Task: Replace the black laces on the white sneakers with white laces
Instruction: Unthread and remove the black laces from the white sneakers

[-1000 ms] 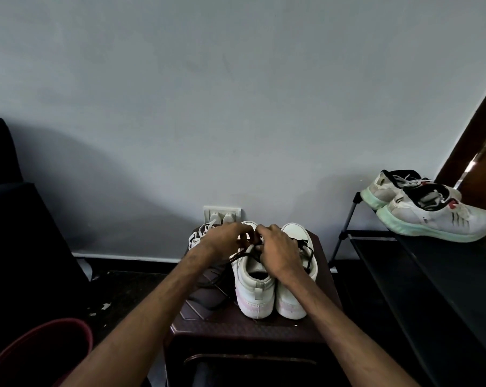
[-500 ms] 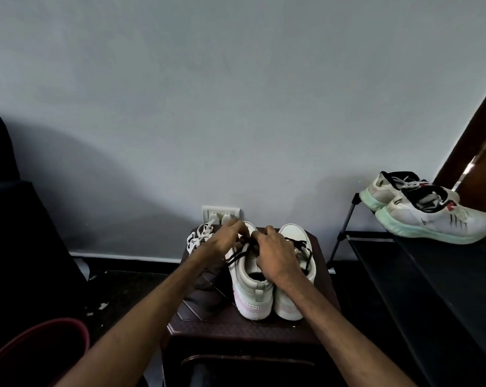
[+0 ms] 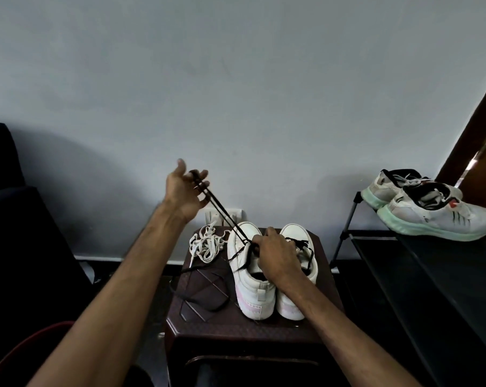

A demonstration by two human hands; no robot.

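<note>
On a dark stool [image 3: 247, 329] two white sneakers [image 3: 254, 297] stand side by side, touching, with pink stripes at the heels. Their heels point at the person and their toes at the wall, long axes running straight away. The right hand [image 3: 275, 256] lies across their tops, fingers curled down, gripping the one on the left at its eyelets. From there the black lace [image 3: 225, 217] runs taut, up and leftward, to the left hand [image 3: 183, 192], raised past the stool's far edge, thumb spread, fingers hooked round the lace. More black lace lies slack on the stool left of the sneakers; beyond it sits a heap of white laces [image 3: 205, 244].
</note>
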